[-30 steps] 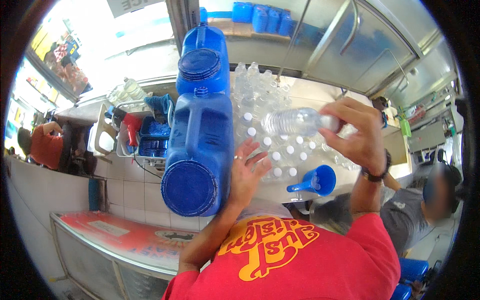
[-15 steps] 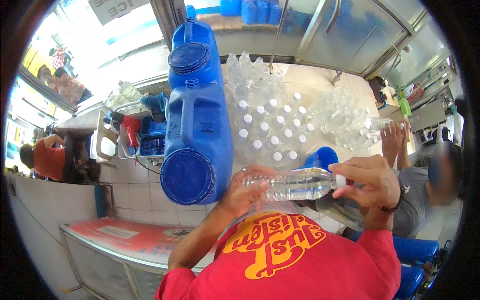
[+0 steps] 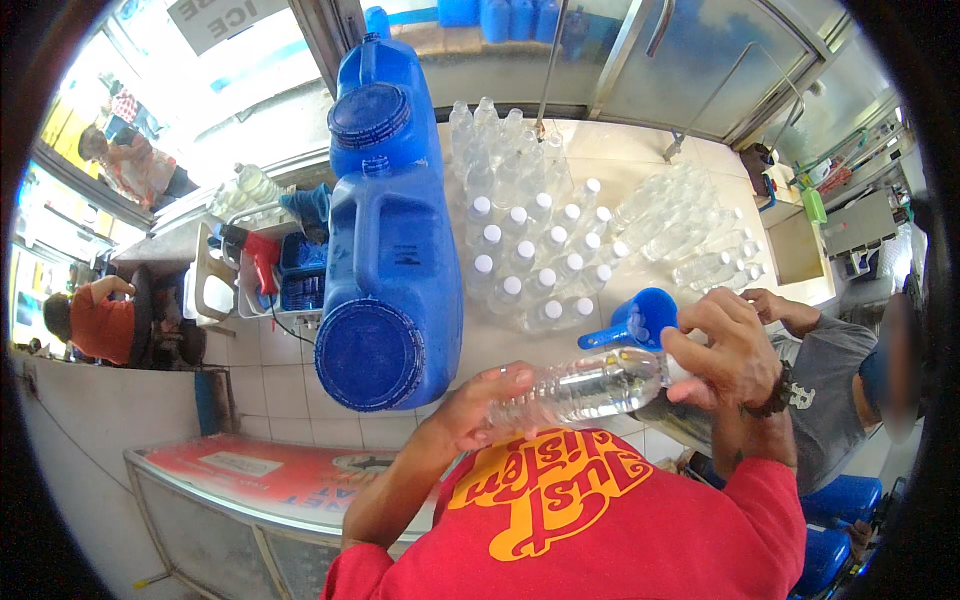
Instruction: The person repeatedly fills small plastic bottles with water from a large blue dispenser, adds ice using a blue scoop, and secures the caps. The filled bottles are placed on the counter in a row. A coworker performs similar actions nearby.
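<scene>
A clear plastic water bottle [image 3: 590,385] lies nearly level in front of my red shirt, its capped end slightly higher on the right. My left hand [image 3: 490,400] is wrapped round its base end. Around the white cap [image 3: 676,371], the fingers of my right hand [image 3: 725,350] are closed. Just beyond the bottle sits a blue dipper [image 3: 645,315], its handle toward the left. Several upright bottles with white caps [image 3: 545,278] stand on the tiled counter past my hands.
Large blue water jugs [image 3: 395,240] stand at left. Uncapped bottles [image 3: 495,140] are at the back, more bottles [image 3: 670,215] at right. A co-worker in grey [image 3: 840,370] reaches in from the right. A red heat gun [image 3: 262,262] rests by blue baskets.
The bottle and my hands have dropped slightly toward me, its left end lower. More of the dipper shows. The co-worker's hand has come down from the lying bottles toward my right hand.
</scene>
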{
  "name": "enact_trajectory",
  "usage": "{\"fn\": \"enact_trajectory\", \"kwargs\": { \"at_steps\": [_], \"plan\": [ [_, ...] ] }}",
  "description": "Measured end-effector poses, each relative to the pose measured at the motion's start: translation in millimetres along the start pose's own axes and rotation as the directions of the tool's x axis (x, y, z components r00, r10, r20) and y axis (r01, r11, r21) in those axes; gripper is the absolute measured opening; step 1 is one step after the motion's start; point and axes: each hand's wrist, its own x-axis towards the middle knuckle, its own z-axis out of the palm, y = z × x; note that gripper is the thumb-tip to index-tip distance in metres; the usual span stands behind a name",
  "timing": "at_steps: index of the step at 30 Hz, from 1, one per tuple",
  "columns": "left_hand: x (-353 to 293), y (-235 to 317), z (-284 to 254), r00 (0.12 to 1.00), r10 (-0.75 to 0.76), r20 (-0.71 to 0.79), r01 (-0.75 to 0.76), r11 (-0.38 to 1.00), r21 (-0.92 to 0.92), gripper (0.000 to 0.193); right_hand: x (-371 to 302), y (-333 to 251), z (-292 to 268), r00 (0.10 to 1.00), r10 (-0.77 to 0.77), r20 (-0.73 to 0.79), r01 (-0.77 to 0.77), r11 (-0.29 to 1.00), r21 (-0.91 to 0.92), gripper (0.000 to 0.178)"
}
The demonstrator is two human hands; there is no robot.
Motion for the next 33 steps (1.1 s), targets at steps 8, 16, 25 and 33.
{"fn": "enact_trajectory", "kwargs": {
  "at_steps": [8,16,25,33],
  "plan": [
    [-3,11,62,0.602,0.796,-0.064,-0.458,0.411,0.789,0.050,-19,2,65,0.629,0.774,-0.071,-0.724,0.616,0.309,0.048],
    [-5,30,58,0.892,0.286,-0.350,-0.269,0.958,0.099,0.046,-19,14,56,0.860,0.391,-0.328,-0.305,0.909,0.283,0.064],
    [-26,48,94,0.313,0.792,0.525,-0.317,-0.434,0.843,0.057,-5,15,86,0.454,0.868,0.198,-0.622,0.150,0.768,0.049],
    [7,77,61,0.268,0.778,0.568,-0.221,-0.524,0.822,0.074,56,57,81,0.664,0.744,-0.076,-0.465,0.491,0.737,0.045]
  ]
}}
